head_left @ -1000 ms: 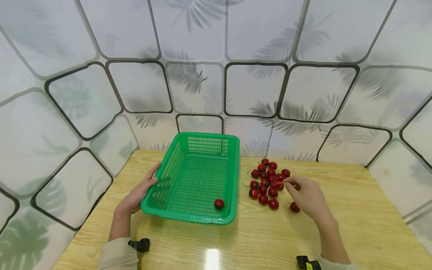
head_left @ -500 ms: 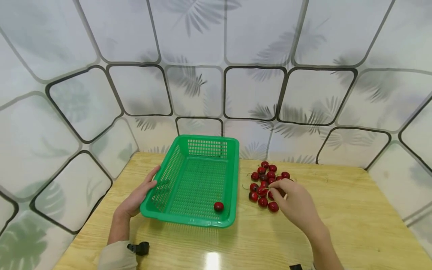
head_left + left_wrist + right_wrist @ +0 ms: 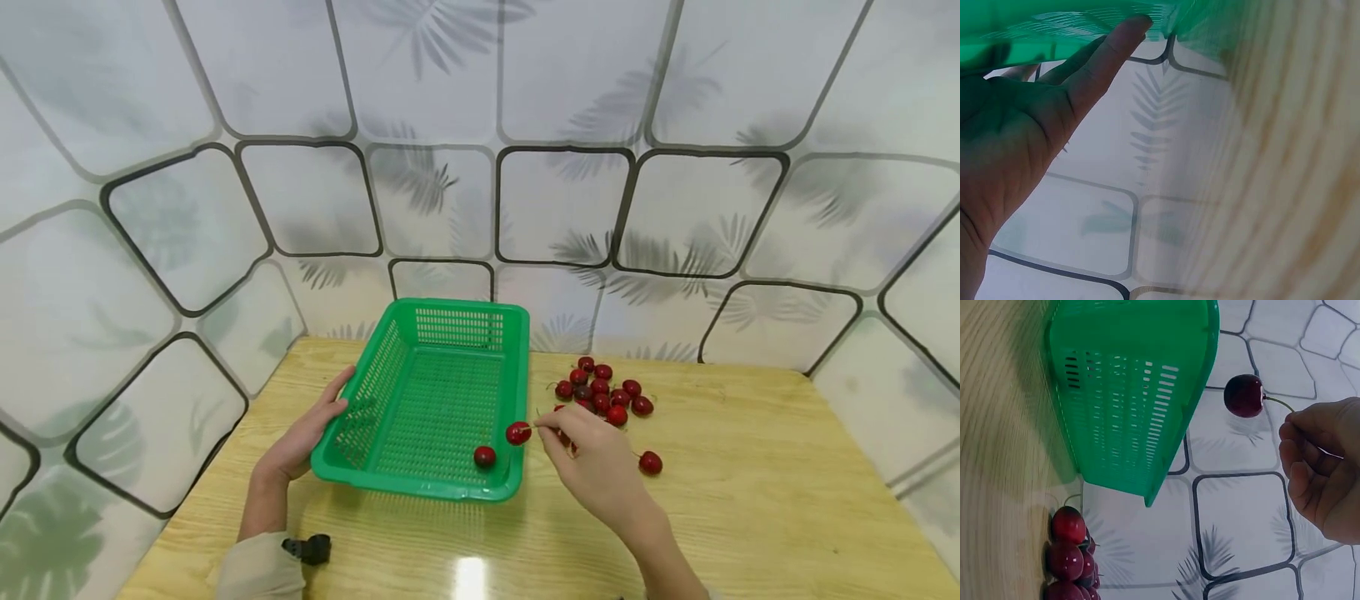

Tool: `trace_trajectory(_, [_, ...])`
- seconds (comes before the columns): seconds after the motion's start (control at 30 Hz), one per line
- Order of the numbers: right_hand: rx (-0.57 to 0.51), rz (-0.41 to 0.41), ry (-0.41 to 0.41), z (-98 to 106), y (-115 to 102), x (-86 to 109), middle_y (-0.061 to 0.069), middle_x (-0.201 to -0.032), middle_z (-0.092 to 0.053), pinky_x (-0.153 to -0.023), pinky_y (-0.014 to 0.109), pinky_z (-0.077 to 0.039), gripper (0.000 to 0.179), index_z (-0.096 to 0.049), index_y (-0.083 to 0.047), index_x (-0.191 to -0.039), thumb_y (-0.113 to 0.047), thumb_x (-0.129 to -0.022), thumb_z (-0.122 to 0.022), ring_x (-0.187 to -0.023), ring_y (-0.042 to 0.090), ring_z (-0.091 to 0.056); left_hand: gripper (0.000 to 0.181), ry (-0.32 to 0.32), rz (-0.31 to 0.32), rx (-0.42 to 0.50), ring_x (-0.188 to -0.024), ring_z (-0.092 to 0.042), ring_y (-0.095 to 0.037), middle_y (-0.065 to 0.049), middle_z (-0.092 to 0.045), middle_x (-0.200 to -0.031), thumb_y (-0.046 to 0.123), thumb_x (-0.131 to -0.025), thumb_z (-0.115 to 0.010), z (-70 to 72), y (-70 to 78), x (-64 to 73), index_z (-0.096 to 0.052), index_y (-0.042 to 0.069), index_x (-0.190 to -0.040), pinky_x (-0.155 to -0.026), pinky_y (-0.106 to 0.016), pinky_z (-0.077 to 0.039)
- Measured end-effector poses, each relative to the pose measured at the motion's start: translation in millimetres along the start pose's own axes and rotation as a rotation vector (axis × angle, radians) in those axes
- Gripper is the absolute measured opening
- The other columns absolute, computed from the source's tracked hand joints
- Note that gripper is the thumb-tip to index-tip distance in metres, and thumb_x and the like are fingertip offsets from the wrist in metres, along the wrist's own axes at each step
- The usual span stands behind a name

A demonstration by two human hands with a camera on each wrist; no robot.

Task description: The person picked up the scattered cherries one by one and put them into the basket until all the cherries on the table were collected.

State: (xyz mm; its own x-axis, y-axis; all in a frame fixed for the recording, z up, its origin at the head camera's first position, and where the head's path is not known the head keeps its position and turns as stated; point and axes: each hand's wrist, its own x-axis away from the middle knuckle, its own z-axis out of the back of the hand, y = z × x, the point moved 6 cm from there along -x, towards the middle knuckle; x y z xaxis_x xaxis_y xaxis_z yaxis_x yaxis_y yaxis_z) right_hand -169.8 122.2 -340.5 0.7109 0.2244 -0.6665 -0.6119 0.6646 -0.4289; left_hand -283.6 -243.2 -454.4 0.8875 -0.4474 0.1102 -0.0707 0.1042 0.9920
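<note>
My right hand (image 3: 603,475) pinches the thin stem of a red cherry (image 3: 518,432) between thumb and fingertip. In the head view that cherry hangs over the right rim of the green plastic basket (image 3: 431,486). The right wrist view has the same cherry (image 3: 1244,395) above the rim, its stem running to my fingertips. Another cherry (image 3: 484,457) lies inside the basket at its near right corner. My left hand (image 3: 303,433) rests against the basket's left side, fingers fairly straight. From the left wrist, those fingers (image 3: 1100,69) touch the green wall; some fingertips are hidden.
To the right of the basket a cluster of several cherries (image 3: 601,387) lies on the wooden table (image 3: 757,483), partly behind my right hand. One cherry (image 3: 650,463) sits apart from them. A patterned wall covering (image 3: 442,200) rises behind the table.
My right hand has moved left from the cluster to the basket's right rim, carrying a cherry by its stem. My left hand and the basket have stayed in place.
</note>
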Motion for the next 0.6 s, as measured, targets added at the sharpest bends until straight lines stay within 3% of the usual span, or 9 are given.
trace_trajectory(0.17, [-0.081,0.066,0.079,-15,-14,-0.7,-0.005,-0.084,-0.067,-0.056,0.018,-0.046,0.019,-0.074,-0.01,-0.092,0.006,-0.081,-0.076,-0.07,0.003,-0.056,0.061,-0.002,-0.003,0.0,-0.097,-0.058,-0.022,-0.011,0.009,-0.163,0.035,-0.111,-0.028,-0.2,0.7,-0.5,0.006,0.027,-0.161,-0.078,-0.033,-0.054])
trace_trajectory(0.3, [-0.106,0.119,0.087,-32,-26,-1.4,-0.004,-0.085,-0.068,-0.059,0.016,-0.047,0.018,-0.074,-0.009,-0.091,0.005,-0.08,-0.077,-0.072,0.006,-0.059,0.061,-0.013,-0.007,0.009,-0.095,-0.06,-0.023,-0.013,0.009,-0.163,0.035,-0.111,-0.027,-1.0,0.8,0.3,0.007,0.027,-0.161,-0.077,-0.033,-0.055])
trace_trajectory(0.6, [0.039,0.222,0.034,-66,-46,2.7,-0.003,-0.08,-0.068,-0.064,0.015,-0.047,0.015,-0.074,-0.009,-0.084,0.002,-0.075,-0.08,-0.072,0.01,-0.058,0.062,-0.043,-0.027,0.019,-0.098,-0.061,-0.024,-0.019,0.009,-0.162,0.034,-0.111,-0.026,-3.8,3.8,1.8,0.01,0.025,-0.16,-0.078,-0.034,-0.055])
